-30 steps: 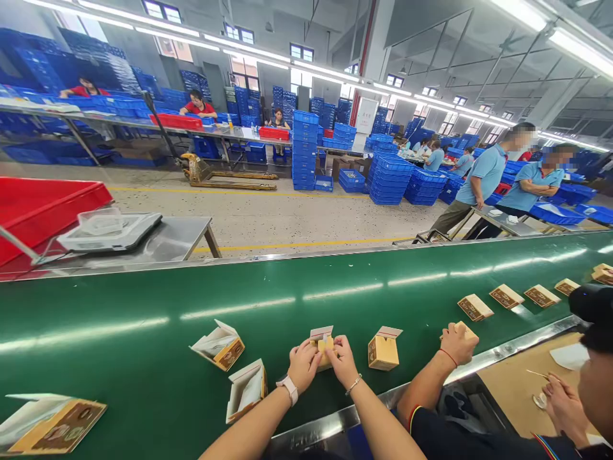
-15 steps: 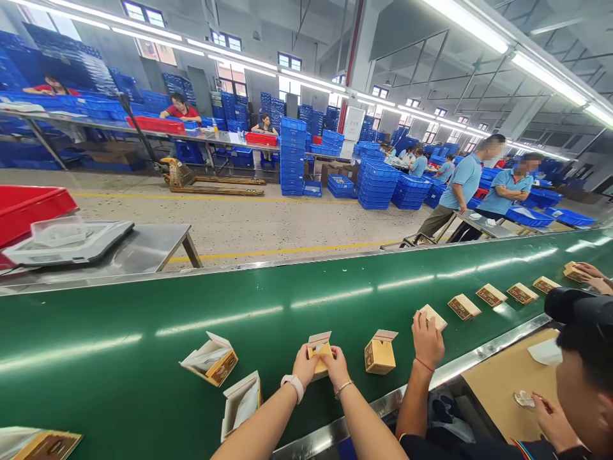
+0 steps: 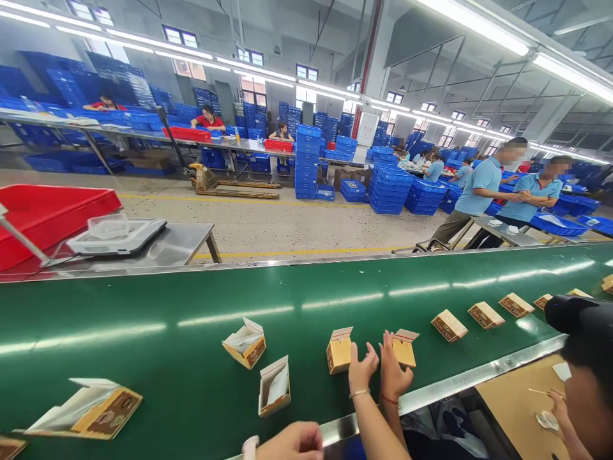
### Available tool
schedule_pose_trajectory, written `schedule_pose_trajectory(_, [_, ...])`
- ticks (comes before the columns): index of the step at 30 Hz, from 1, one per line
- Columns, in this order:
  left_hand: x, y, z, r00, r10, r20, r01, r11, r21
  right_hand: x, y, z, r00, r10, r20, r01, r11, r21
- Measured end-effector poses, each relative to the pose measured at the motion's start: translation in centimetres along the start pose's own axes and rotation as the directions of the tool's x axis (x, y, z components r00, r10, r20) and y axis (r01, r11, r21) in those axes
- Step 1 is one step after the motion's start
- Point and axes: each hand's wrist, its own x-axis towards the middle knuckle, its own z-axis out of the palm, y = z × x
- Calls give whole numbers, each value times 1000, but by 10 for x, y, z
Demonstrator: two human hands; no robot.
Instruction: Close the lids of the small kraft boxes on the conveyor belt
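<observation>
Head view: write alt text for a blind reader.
A person's right hand is open beside a small carton on a green belt; the left hand is lower, near the belt's edge. A co-worker's hand is at another carton.

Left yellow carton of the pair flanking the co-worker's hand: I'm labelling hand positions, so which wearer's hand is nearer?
Right. The right hand is at the right side of the yellow carton; the left hand is farther, down and left, at the picture's bottom edge.
</observation>
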Motion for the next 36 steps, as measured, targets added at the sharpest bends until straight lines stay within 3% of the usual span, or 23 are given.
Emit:
schedule_pose_trajectory(2, [-22, -23, -19, 977, 26, -211, -8, 996, 88, -20, -10, 29, 997, -10, -75, 4, 997, -80])
schedule_pose_trajectory(3, [-31, -38, -30, 919, 59, -391, -1, 989, 147, -32, -16, 42, 999, -29, -40, 26, 997, -76])
schedule_pose_trajectory(4, [-37, -54, -40, 791, 130, -598, 17, 972, 234, -43, -22, 53, 994, -100, 49, 103, 993, -52])
schedule_pose_trajectory(5, [-41, -70, -49, 649, 221, -728, 47, 943, 329, -52, -29, 61, 956, -216, 201, 222, 975, -6])
schedule_pose_trajectory(6, [-43, -83, -57, 558, 321, -765, 74, 899, 431, -58, -35, 67, 884, -323, 337, 329, 943, 41])
schedule_pose_trajectory(7, [-42, -93, -64, 549, 423, -721, 86, 829, 552, -61, -40, 71, 789, -413, 454, 423, 902, 85])
schedule_pose_trajectory(8, [-40, -99, -69, 593, 492, -637, 87, 748, 658, -61, -44, 74, 698, -466, 543, 489, 865, 113])
schedule_pose_trajectory(10, [-32, -100, -75, 713, 538, -449, 66, 587, 807, -54, -51, 78, 605, -462, 648, 534, 839, 100])
schedule_pose_trajectory(12, [-21, -91, -78, 764, 532, -365, 76, 487, 870, -41, -58, 80, 588, -389, 709, 512, 858, 46])
schedule_pose_trajectory(15, [-5, -75, -79, 762, 561, -322, 88, 404, 911, -19, -70, 80, 592, -275, 757, 481, 875, -57])
schedule_pose_trajectory(19, [15, -73, -79, 788, 561, -253, 43, 360, 932, -9, -76, 70, 492, -243, 836, 547, 833, -80])
schedule_pose_trajectory(20, [20, -73, -78, 794, 554, -249, 29, 375, 926, -13, -73, 68, 494, -270, 827, 533, 845, -43])
schedule_pose_trajectory(21, [24, -72, -76, 800, 544, -254, 15, 406, 914, -20, -68, 67, 539, -297, 788, 491, 871, -7])
schedule_pose_trajectory(22, [28, -69, -74, 806, 527, -270, 1, 456, 890, -29, -62, 68, 624, -311, 717, 423, 906, 24])
schedule_pose_trajectory(24, [33, -60, -68, 828, 477, -293, -34, 565, 824, -49, -47, 74, 851, -217, 479, 226, 973, 40])
schedule_pose_trajectory(25, [35, -54, -65, 837, 458, -299, -51, 610, 791, -59, -40, 79, 933, -125, 337, 116, 992, 49])
schedule_pose_trajectory(26, [37, -49, -62, 843, 445, -301, -69, 645, 761, -66, -34, 83, 975, -32, 220, 15, 997, 78])
schedule_pose_trajectory(28, [41, -43, -58, 846, 437, -306, -98, 692, 715, -71, -25, 90, 985, 139, 102, -152, 980, 130])
schedule_pose_trajectory(31, [49, -47, -55, 830, 433, -353, -137, 770, 623, -64, -14, 95, 937, 334, 98, -344, 932, 116])
schedule_pose_trajectory(33, [57, -57, -54, 788, 430, -442, -151, 829, 538, -57, -7, 96, 909, 406, 91, -414, 905, 94])
schedule_pose_trajectory(36, [70, -69, -50, 675, 349, -650, -127, 923, 363, -56, 3, 100, 903, 424, 74, -429, 898, 96])
